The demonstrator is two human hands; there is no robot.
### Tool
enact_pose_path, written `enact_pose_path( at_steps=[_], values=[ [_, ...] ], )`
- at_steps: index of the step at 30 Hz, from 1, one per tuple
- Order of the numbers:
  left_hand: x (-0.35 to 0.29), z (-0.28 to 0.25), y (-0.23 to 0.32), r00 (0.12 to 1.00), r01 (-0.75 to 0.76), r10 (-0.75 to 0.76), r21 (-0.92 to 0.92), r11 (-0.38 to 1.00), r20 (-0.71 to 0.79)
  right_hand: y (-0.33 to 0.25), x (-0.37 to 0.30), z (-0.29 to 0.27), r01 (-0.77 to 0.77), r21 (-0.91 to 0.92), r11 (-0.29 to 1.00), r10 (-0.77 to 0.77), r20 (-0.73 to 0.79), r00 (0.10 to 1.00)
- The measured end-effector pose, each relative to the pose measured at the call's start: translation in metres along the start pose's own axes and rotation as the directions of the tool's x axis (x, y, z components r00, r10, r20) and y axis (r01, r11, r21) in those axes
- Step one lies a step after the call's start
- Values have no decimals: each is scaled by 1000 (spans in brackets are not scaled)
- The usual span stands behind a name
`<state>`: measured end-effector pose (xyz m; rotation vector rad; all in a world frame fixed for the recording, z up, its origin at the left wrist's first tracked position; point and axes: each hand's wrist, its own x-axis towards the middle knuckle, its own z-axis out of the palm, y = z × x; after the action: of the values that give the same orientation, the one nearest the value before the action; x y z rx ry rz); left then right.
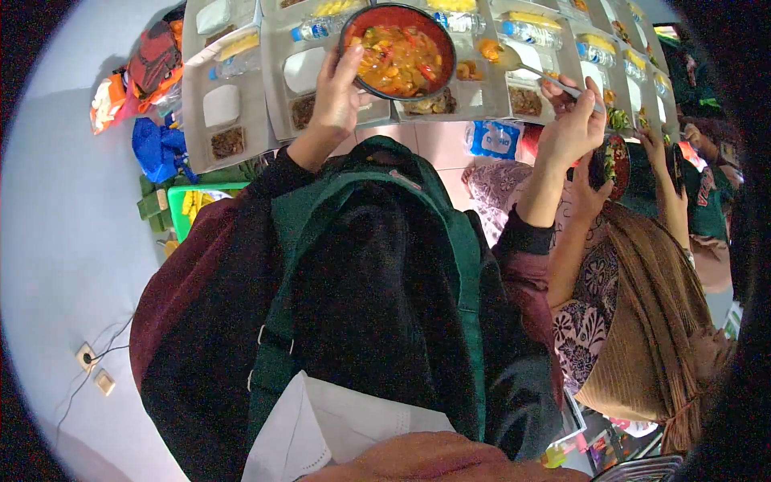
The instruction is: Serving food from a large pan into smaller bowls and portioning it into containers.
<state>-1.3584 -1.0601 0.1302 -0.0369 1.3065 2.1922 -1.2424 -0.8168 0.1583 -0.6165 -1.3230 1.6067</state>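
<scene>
My left hand [341,96] grips a round bowl [395,16], black outside and red inside, by its left rim. Orange-red stew [399,60] with pieces of vegetable fills much of it. In my right hand [574,112] is the handle of a metal spoon [532,72], whose head reaches left over an open meal box [510,104]. Orange food [489,51] lies by the spoon's head; whether it touches the spoon I cannot tell. Below the bowl's right side, brownish food [434,103] shows in another box. The bowl hides part of the boxes behind it.
Rows of open boxes hold white wrapped packets [305,71], dark brown food [227,143] and water bottles [530,34]. Close on my right, a co-worker's hand [590,193] holds another bowl [617,165]. A blue plastic bag [157,149] and a green crate [178,213] are at left.
</scene>
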Motion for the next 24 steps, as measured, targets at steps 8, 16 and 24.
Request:
enact_pose_path(
  at_steps=[8, 16, 24],
  values=[
    [1, -18, 10, 997, -63, 66, -63, 996, 43, 86, -3, -29, 121, -373, 920, -8, 292, 956],
    [-8, -14, 14, 992, -125, 125, -8, 992, 23, 72, -11, -22, 433, -533, 727, -152, 489, 859],
    [-4, -5, 7, 997, -50, 51, -9, 999, 55, 67, -5, -27, 286, -513, 809, -167, 265, 950]
  ],
)
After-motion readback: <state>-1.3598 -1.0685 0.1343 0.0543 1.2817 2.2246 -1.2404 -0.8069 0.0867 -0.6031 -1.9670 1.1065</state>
